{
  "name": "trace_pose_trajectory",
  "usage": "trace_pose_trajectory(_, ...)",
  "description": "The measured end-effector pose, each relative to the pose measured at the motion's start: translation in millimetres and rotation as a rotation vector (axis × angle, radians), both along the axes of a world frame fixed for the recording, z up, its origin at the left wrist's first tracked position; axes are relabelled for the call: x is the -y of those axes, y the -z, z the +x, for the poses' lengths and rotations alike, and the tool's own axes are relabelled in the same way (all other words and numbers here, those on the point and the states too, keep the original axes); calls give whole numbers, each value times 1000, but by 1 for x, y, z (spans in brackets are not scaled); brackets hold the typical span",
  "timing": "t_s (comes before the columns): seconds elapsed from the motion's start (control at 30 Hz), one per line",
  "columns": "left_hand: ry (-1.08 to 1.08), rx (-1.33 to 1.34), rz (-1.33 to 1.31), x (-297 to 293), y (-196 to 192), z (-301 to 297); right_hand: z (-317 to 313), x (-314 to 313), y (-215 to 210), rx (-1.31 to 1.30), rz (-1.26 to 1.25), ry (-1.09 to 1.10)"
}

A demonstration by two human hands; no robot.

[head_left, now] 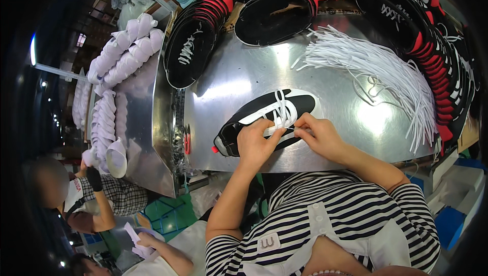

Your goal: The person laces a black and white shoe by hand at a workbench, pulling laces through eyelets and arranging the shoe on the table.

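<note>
We note one black-and-white shoe upper on the metal table, near its front edge, directly before the wearer. It lies aslant: toe to the upper right, heel with its red tab to the lower left. A white lace is threaded through the eyelets and stands in loops above the tongue area.

Left hand: grip closed, thumb and forefinger brought together on the lace beside the eyelet row, palm over the near side of the upper. We cannot tell what its hidden fingers touch. Right hand: grip pinched, thumb against forefinger on the lace, just right of the left thumb. A thin stretch of lace spans the two.

Surroundings: we record a loose bundle of white laces at right on the table. Nested black uppers with red tabs form a left stack, others along the far edge, and a long right stack. A red-handled tool lies at the table's left edge. Farther left, we observe coiled rows of pale pieces and a co-worker in a checked garment.
</note>
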State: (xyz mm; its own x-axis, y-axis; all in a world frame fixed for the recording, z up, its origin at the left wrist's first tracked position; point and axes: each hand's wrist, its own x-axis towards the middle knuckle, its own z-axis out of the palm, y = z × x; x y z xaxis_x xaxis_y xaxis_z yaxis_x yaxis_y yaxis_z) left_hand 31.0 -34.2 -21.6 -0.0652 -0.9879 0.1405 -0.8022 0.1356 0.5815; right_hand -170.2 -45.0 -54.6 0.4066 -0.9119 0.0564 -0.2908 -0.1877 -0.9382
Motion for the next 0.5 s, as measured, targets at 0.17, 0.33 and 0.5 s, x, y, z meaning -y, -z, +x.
trace_pose_trajectory(0.17, 16, -15, -42, 0, 4, 0, -1, 2, 0, 52, 20, -19)
trace_pose_trajectory(0.33, 62, -25, -202, -10, 12, 0, 14, 3, -6, -103, 9, -14)
trace_pose_trajectory(0.5, 132, -52, -262, -16, 6, -10, 24, 1, 2, -133, -54, 43)
